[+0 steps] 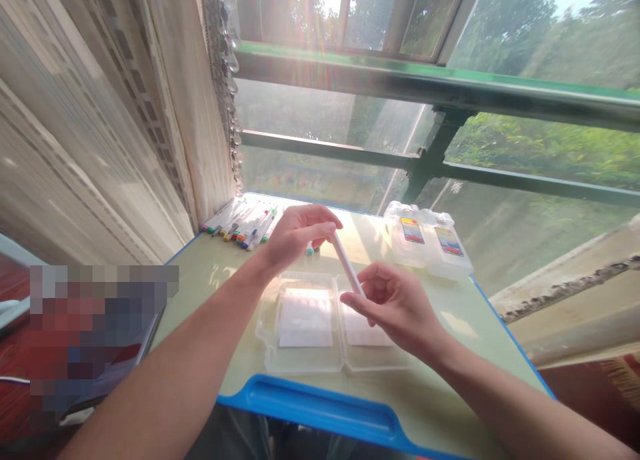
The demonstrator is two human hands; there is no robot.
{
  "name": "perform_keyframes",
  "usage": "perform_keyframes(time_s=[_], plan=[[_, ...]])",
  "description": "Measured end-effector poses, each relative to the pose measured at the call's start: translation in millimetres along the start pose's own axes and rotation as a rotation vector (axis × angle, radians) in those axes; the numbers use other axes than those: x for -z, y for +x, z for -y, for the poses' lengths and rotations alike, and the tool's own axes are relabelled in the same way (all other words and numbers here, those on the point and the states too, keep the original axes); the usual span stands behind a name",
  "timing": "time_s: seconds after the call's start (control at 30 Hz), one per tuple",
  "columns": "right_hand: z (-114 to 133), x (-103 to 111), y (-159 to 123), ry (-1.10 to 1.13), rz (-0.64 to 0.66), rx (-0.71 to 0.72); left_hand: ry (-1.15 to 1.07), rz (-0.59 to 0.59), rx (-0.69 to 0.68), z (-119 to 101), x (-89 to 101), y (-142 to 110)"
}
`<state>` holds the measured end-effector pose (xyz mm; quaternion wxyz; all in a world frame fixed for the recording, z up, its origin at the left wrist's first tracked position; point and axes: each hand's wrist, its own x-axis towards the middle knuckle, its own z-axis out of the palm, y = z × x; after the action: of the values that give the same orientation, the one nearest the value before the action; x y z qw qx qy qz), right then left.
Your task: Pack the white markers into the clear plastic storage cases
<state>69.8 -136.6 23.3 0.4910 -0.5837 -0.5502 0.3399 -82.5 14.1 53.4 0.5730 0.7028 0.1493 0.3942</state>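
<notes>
A slim white marker pen (347, 263) slants between my two hands above the table. My left hand (309, 228) is closed on its upper end, and my right hand (393, 305) pinches its lower end between thumb and fingers. Beneath them, a clear plastic case (305, 363) lies opened flat, with a white sheet (305, 318) in its left half and another white sheet (370, 337) in the right half, partly covered by my right hand. Several white markers with coloured ends (245, 225) lie in a row at the back left; my left hand hides part of that area.
Upright at the back right are clear plastic cases (425, 247) with colourful labels. The pale green tabletop (200, 300) has a blue front tray (320, 407). Windows with a green rail (425, 87) rise behind, and a curtain (125, 113) hangs at left.
</notes>
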Motion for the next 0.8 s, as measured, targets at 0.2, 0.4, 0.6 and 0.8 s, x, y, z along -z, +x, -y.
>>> perform_keyframes(time_s=[0.2, 0.4, 0.6, 0.8], plan=[[3.0, -1.9, -3.5, 0.205, 0.160, -0.135, 0.071, -0.016, -0.002, -0.8, -3.4, -0.8], [2.1, -4.2, -9.4, 0.264, 0.283, -0.119, 0.155, -0.014, 0.076, -4.4, -3.1, -1.5], [0.2, -8.3, -12.3, -0.127, 0.205, 0.043, 0.167, 0.031, 0.107, -3.0, -3.2, -1.6], [2.7, -12.1, -13.1, -0.318, 0.175, 0.039, 0.272, 0.080, 0.121, 6.8, 4.6, -1.2]])
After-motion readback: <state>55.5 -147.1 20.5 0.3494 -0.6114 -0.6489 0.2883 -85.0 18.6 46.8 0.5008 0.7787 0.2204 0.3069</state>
